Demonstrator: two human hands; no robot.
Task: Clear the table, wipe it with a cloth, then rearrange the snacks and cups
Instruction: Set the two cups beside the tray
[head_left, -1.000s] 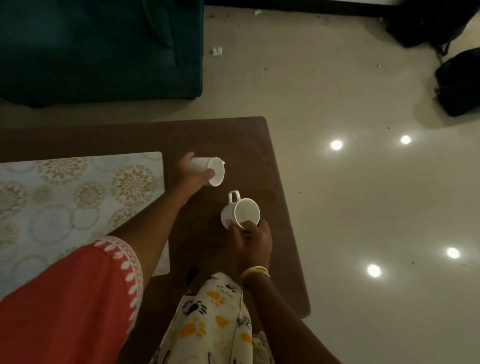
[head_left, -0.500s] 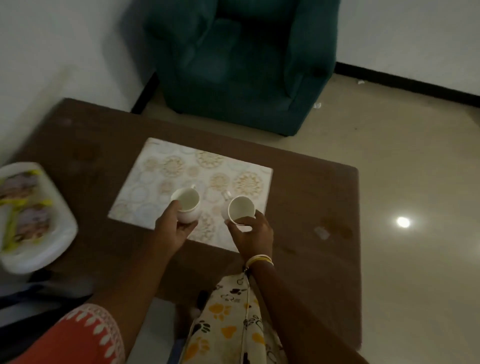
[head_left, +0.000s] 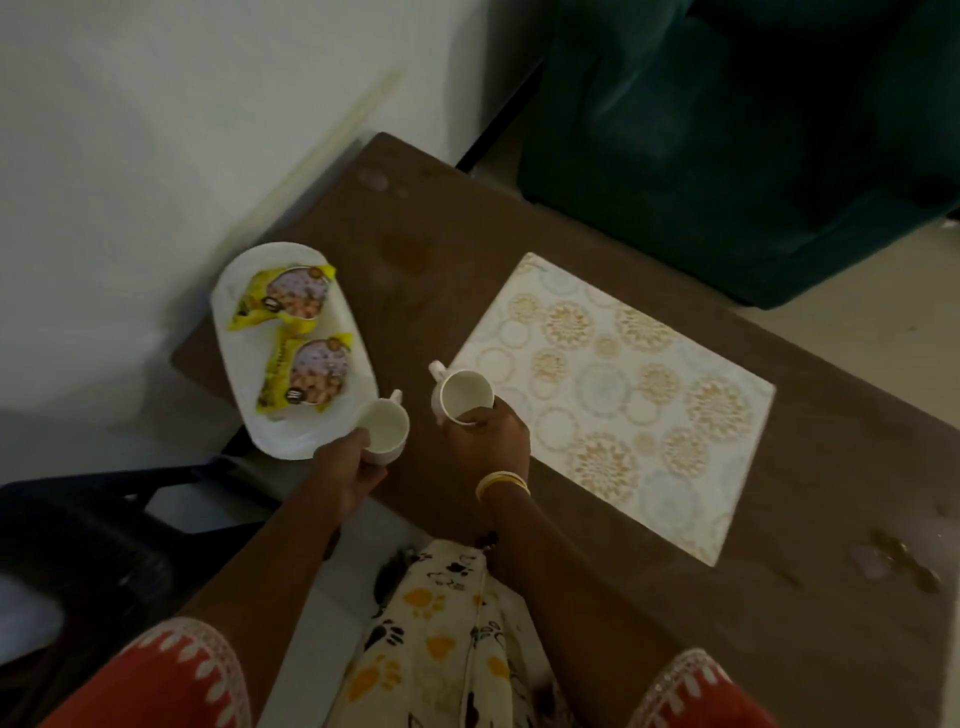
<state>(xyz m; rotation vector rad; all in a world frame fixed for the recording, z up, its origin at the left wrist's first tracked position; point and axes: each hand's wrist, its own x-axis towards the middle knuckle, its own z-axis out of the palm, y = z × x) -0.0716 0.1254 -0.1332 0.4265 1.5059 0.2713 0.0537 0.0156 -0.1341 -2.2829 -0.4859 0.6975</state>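
- Head view, nearest the body: a paw-print cloth (head_left: 441, 639) hangs down between the two forearms, at the near edge of the brown tabletop (head_left: 649, 597). Neither hand holds it.
- The left hand (head_left: 347, 470) grips a white cup (head_left: 383, 428) by its side wall, fingers curled round the near face, mouth up. The cup's handle points away from the person, toward the tray.
- The right hand (head_left: 491, 439) is likewise clenched on a second white cup (head_left: 464, 399), held at the rim and wall, with its handle turned up and to the left. Whether either cup touches the tabletop cannot be told; both look carried just above it.
- The two cups are near each other but apart, over the bare strip of tabletop between tray and mat.
- Just beyond the left-hand cup lies the white oval tray (head_left: 332, 441), its long axis running away from the person toward the wall; the cup overlaps its near right rim in this view.
- On the tray lie two yellow snack packets (head_left: 298, 343), end to end along that axis.
- To the right of the right hand lies the patterned placemat (head_left: 623, 395), its near left corner just beside that hand.
- My reading: the left grip is nearer the tray, the right nearer the mat, so each cup likely sets down on its own side.
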